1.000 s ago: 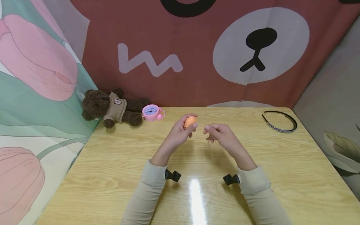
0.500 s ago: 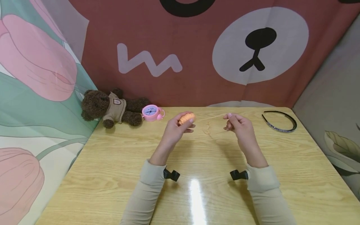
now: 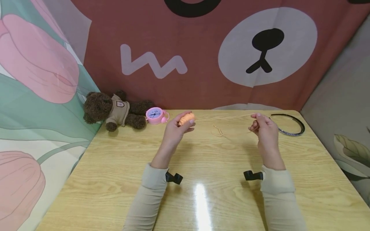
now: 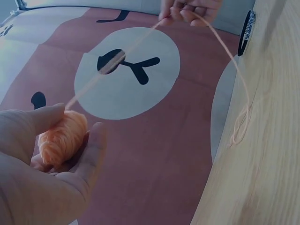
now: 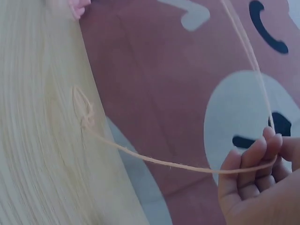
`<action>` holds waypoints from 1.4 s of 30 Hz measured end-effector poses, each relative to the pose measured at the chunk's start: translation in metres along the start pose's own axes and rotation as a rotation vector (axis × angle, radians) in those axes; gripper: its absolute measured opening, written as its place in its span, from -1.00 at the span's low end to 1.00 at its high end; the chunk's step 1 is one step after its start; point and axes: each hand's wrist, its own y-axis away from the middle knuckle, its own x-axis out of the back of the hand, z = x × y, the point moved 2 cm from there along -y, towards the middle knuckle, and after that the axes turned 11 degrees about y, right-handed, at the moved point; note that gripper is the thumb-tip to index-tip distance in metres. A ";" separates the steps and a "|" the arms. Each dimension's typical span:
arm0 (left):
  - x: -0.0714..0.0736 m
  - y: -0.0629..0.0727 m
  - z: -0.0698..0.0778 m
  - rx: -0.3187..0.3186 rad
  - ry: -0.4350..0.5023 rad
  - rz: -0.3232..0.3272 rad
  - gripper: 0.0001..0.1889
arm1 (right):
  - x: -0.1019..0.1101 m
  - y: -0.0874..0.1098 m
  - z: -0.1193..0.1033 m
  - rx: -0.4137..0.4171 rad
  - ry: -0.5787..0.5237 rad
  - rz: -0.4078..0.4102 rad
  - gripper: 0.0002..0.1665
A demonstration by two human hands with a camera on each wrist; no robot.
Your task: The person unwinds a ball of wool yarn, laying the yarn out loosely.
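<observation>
A small ball of orange yarn (image 3: 186, 119) sits in my left hand (image 3: 173, 132), gripped between thumb and fingers above the table. In the left wrist view the wound ball (image 4: 63, 138) shows clearly against the palm. From it a strand (image 4: 136, 47) runs taut to my right hand (image 3: 266, 134), which pinches it between thumb and fingertips. Past those fingers the yarn's tail (image 5: 173, 165) droops in a curve across the curled fingers and ends in a small looped tangle (image 3: 218, 131) lying on the table.
A brown teddy bear (image 3: 118, 110) lies at the back left of the wooden table (image 3: 115, 179), beside a pink alarm clock (image 3: 156, 115). Just behind the right hand is a dark glittery headband (image 3: 300, 125). A printed bear curtain (image 3: 202, 86) hangs along the back edge.
My right hand has moved right, drawing the yarn strand out longer. My left hand has shifted slightly left with the ball. The loose tangle now shows on the table between them.
</observation>
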 end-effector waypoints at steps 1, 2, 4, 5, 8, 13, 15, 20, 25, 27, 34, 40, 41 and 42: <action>0.001 0.000 0.001 -0.008 0.011 0.008 -0.57 | 0.004 -0.001 0.000 -0.009 -0.013 0.026 -0.71; 0.001 0.000 0.001 -0.016 0.021 0.013 -0.57 | 0.007 -0.003 0.001 -0.020 -0.030 0.057 -0.71; 0.002 -0.001 0.002 -0.027 0.036 0.017 -0.58 | 0.014 -0.006 0.002 -0.045 -0.059 0.111 -0.70; 0.002 -0.001 0.002 -0.031 0.038 0.018 -0.58 | 0.017 -0.007 0.002 -0.058 -0.072 0.136 -0.69; 0.003 -0.001 0.003 -0.035 0.034 0.021 -0.58 | 0.025 -0.009 0.004 -0.093 -0.091 0.182 -0.68; 0.005 -0.002 0.002 -0.050 -0.033 0.061 -0.59 | 0.029 -0.010 0.008 -0.153 0.064 0.182 -0.68; 0.006 -0.001 0.002 -0.054 -0.047 0.060 -0.59 | 0.027 -0.010 0.009 -0.175 0.185 0.177 -0.68; 0.000 0.002 0.002 -0.054 -0.034 -0.015 -0.58 | 0.017 -0.009 0.009 -0.132 0.551 0.170 -0.49; -0.011 0.007 0.002 -0.060 -0.077 -0.069 -0.58 | -0.007 0.002 0.002 0.110 0.720 0.053 -0.45; -0.015 0.009 0.002 -0.061 -0.084 -0.088 -0.59 | -0.021 0.008 0.000 0.195 0.727 -0.094 -0.45; -0.024 0.013 0.001 -0.078 -0.126 -0.105 -0.58 | -0.073 0.039 0.003 0.320 0.741 -0.510 -0.45; -0.027 0.017 0.001 -0.069 -0.169 -0.129 -0.58 | -0.109 0.059 0.015 0.370 0.735 -0.570 -0.62; -0.027 0.017 0.002 -0.069 -0.173 -0.125 -0.59 | -0.111 0.060 0.015 0.389 0.728 -0.546 -0.65; -0.026 0.017 0.002 -0.069 -0.177 -0.119 -0.60 | -0.110 0.060 0.014 0.405 0.717 -0.516 -0.69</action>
